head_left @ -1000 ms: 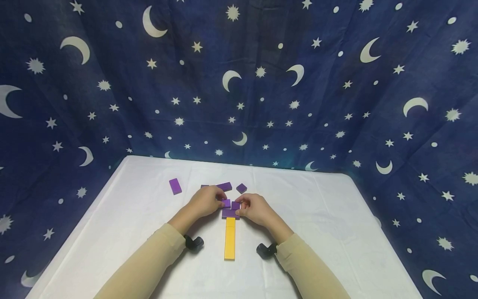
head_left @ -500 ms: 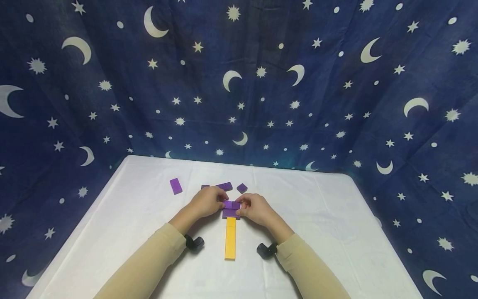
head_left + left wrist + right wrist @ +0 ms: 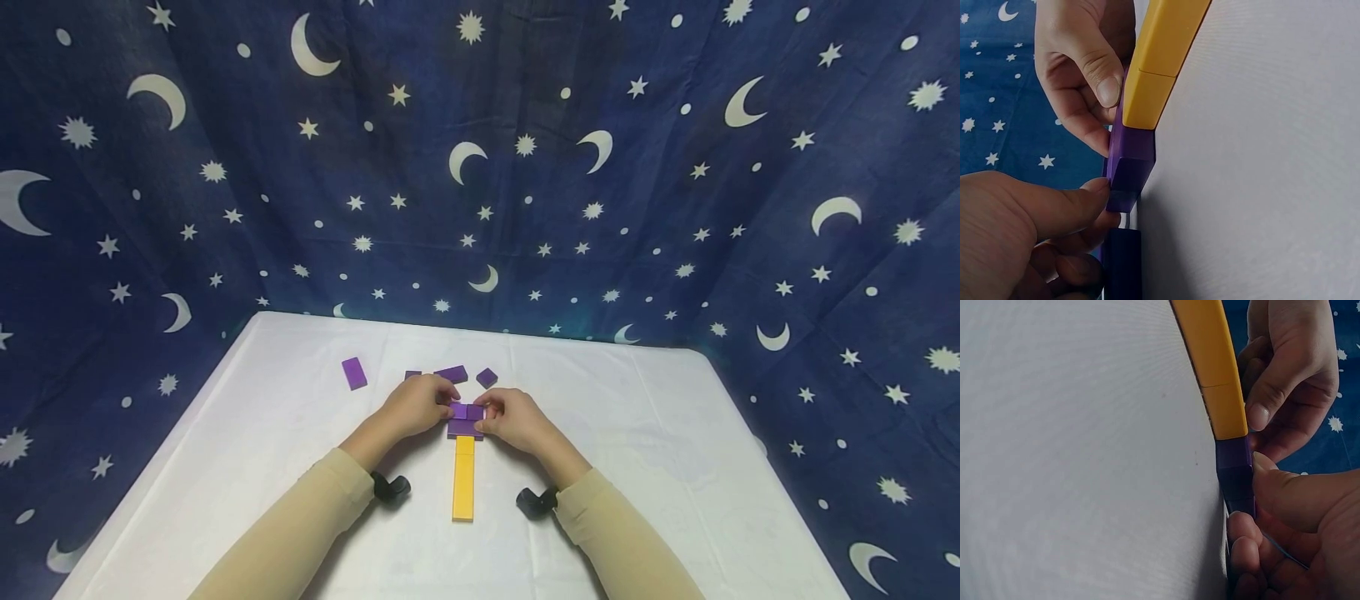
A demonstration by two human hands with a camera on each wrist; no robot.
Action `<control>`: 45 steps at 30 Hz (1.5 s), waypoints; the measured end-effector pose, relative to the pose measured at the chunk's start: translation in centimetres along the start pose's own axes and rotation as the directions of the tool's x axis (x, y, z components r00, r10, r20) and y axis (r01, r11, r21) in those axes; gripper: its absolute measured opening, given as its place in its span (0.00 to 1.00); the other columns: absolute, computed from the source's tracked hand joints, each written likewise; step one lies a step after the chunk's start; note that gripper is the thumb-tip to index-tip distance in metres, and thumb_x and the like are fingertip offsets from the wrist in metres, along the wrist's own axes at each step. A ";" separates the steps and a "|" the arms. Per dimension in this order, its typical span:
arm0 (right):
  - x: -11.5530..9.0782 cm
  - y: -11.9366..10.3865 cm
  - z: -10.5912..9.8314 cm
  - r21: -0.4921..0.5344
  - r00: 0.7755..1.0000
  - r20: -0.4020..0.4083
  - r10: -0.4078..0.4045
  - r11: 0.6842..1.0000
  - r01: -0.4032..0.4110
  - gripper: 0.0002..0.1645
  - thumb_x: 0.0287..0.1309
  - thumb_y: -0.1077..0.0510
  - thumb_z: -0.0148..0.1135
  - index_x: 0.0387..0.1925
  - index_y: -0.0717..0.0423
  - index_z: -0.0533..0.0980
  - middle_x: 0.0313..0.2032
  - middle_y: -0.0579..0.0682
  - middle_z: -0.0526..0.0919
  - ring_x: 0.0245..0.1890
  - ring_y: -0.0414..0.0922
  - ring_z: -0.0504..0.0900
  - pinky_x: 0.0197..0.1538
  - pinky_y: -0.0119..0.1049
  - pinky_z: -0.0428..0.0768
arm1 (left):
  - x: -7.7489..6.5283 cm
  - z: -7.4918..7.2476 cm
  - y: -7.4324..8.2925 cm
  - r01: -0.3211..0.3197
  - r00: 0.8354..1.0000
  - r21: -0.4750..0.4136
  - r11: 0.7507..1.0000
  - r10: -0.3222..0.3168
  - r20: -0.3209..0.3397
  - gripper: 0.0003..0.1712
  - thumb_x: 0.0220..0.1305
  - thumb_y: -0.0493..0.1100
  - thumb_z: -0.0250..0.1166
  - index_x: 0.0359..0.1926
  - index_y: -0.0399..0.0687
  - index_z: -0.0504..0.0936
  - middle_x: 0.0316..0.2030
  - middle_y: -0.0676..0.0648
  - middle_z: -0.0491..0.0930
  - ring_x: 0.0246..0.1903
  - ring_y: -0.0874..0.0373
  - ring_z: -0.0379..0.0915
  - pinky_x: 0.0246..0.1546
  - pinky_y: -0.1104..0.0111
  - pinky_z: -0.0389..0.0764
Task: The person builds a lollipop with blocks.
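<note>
A second ago I saw a gap between the bright block [image 3: 459,411] and the dark block [image 3: 475,412]; now the two sit touching, side by side.

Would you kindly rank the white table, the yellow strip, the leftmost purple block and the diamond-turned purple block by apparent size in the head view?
1. White table
2. Yellow strip
3. Leftmost purple block
4. Diamond-turned purple block
The strip lies nearer the camera, which may enlarge it.

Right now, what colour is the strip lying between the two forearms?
The strip is yellow-orange, seen whole in the head view.
</note>
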State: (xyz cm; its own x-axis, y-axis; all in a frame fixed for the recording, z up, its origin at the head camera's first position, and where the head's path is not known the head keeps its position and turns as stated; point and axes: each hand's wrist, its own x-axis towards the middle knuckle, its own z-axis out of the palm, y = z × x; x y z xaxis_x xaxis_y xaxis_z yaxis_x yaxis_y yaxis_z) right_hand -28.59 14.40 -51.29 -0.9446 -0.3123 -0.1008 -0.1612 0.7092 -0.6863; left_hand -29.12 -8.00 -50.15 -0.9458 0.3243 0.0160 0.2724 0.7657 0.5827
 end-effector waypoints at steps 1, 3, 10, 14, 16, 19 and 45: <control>0.0 0.0 0.0 0.000 1.000 0.000 -0.001 1.000 0.001 0.21 0.59 0.55 0.80 0.54 0.49 0.87 0.27 0.45 0.78 0.29 0.42 0.73 0.34 0.35 0.71 | 0.0 0.0 0.0 -0.002 1.000 -0.003 1.000 0.002 -0.001 0.12 0.63 0.40 0.78 0.47 0.55 0.92 0.36 0.55 0.87 0.39 0.59 0.79 0.53 0.55 0.82; 0.0 0.0 0.0 0.001 1.000 0.000 -0.004 1.000 0.004 0.21 0.59 0.55 0.80 0.54 0.49 0.87 0.27 0.45 0.78 0.29 0.42 0.73 0.33 0.35 0.71 | -0.1 -0.1 0.0 -0.003 1.000 -0.014 1.000 0.003 -0.004 0.13 0.63 0.40 0.78 0.48 0.55 0.92 0.36 0.55 0.87 0.40 0.59 0.79 0.53 0.55 0.82; 0.0 0.0 0.0 -0.006 1.000 0.000 -0.006 1.000 0.006 0.21 0.60 0.55 0.80 0.55 0.49 0.87 0.28 0.45 0.79 0.30 0.42 0.74 0.35 0.35 0.72 | -0.5 -1.0 -0.2 0.012 0.999 -0.087 0.996 -0.014 -0.030 0.16 0.62 0.38 0.77 0.52 0.51 0.92 0.42 0.53 0.90 0.47 0.54 0.84 0.58 0.53 0.82; -0.1 -0.1 0.0 -0.008 1.000 0.002 0.005 1.000 -0.005 0.22 0.59 0.55 0.80 0.55 0.49 0.87 0.29 0.46 0.79 0.31 0.43 0.75 0.36 0.36 0.73 | -0.9 -1.8 -0.7 0.027 0.999 -0.114 0.993 -0.031 -0.041 0.18 0.64 0.40 0.76 0.55 0.51 0.90 0.45 0.50 0.91 0.52 0.51 0.85 0.60 0.50 0.81; -0.1 -0.1 0.0 -0.006 1.000 0.004 0.008 1.000 -0.008 0.22 0.60 0.55 0.80 0.55 0.49 0.86 0.29 0.46 0.79 0.31 0.43 0.75 0.36 0.36 0.73 | -1.1 -2.1 -1.0 0.038 0.998 -0.129 0.991 -0.044 -0.046 0.19 0.64 0.40 0.76 0.56 0.51 0.90 0.47 0.49 0.91 0.52 0.51 0.85 0.60 0.50 0.81; -0.2 -0.1 0.1 -0.003 1.000 0.004 0.006 1.000 -0.006 0.22 0.60 0.55 0.80 0.55 0.49 0.86 0.29 0.46 0.79 0.31 0.43 0.75 0.36 0.36 0.73 | -1.4 -2.6 -1.6 0.051 0.997 -0.137 0.989 -0.059 -0.053 0.20 0.63 0.40 0.77 0.57 0.50 0.90 0.47 0.48 0.90 0.50 0.51 0.84 0.58 0.51 0.82; -0.2 0.0 0.1 0.010 1.000 -0.001 -0.015 1.000 0.015 0.21 0.59 0.56 0.80 0.55 0.50 0.86 0.28 0.45 0.79 0.30 0.42 0.75 0.35 0.34 0.73 | -2.8 -3.7 -4.3 0.000 1.000 -0.097 0.995 0.001 0.015 0.30 0.54 0.35 0.82 0.59 0.57 0.91 0.55 0.44 0.87 0.60 0.43 0.82 0.67 0.43 0.77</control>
State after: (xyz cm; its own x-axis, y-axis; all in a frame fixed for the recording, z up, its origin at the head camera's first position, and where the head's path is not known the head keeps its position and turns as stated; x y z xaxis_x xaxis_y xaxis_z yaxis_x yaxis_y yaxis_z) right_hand -28.32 14.39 -51.38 -0.9423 -0.3224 -0.0900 -0.1723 0.6978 -0.6953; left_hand -28.25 -14.26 -49.75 -0.9428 0.3333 0.0048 0.2536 0.7079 0.6592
